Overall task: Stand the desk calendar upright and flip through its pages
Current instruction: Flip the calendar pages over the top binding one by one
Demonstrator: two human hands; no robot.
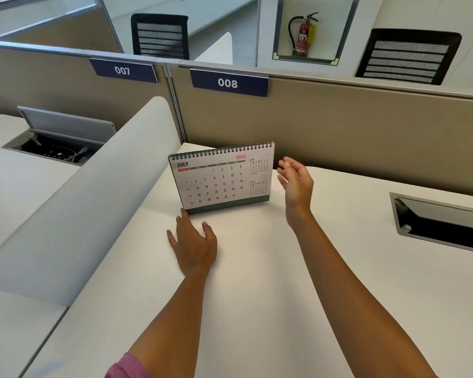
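Note:
A spiral-bound desk calendar (pixel 221 178) stands upright on the white desk (pixel 257 282), near the back partition, showing the page JULY 2026. My left hand (pixel 194 244) lies flat on the desk just in front of it, fingers spread, one fingertip touching the calendar's lower left corner. My right hand (pixel 296 181) hovers in the air just right of the calendar, fingers apart, holding nothing and a small gap away from the calendar's right edge.
A tan partition (pixel 339 126) with labels 007 and 008 runs behind the desk. A white rounded divider (pixel 79 214) slants along the left. An open cable tray (pixel 445 222) sits in the desk at right, another (pixel 55 148) on the neighbouring desk.

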